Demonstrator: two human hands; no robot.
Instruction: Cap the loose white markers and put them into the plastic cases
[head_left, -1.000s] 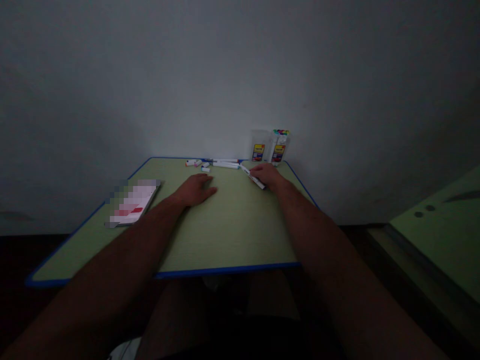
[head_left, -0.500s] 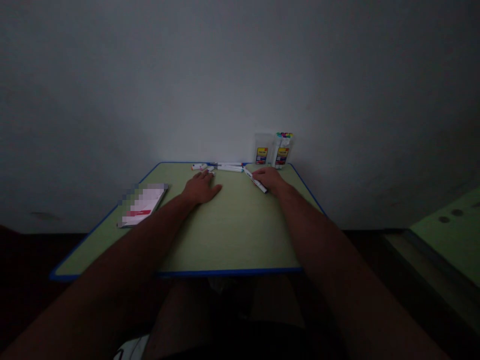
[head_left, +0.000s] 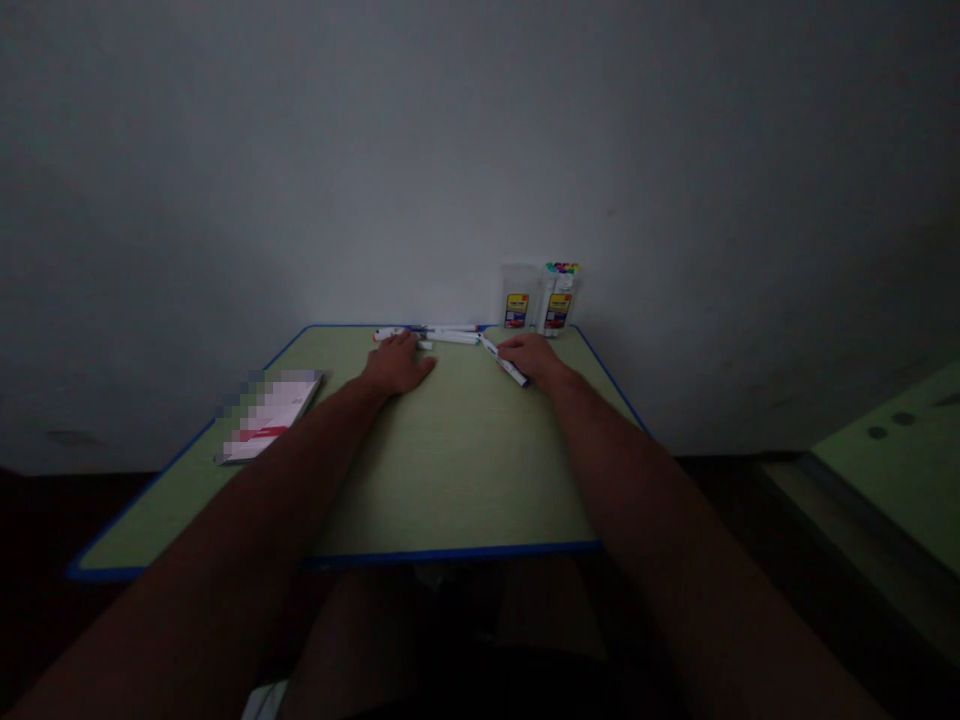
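Observation:
My left hand (head_left: 397,366) lies on the table with its thumb spread and its fingers reaching over some white markers (head_left: 386,333) at the back edge. Its fingers are stretched out and grip nothing. Beyond its fingertips, more white markers (head_left: 454,338) lie lengthwise along the edge. In my right hand (head_left: 529,353) is a white marker (head_left: 513,372), slanted from upper left to lower right, with fingers closed on it low over the tabletop. Behind that hand stand a clear plastic case (head_left: 517,290) and a second case (head_left: 558,300) packed with colour-capped markers.
The green table (head_left: 450,470) has a blue rim and stands against a grey wall (head_left: 420,160). A flat white-and-red booklet or box (head_left: 281,415), partly blurred out, lies on its left side. A green panel (head_left: 915,450) is at far right.
My left hand has moved slightly forward over the markers at the back edge. The right hand keeps its hold on the marker. The whole view has shifted a little.

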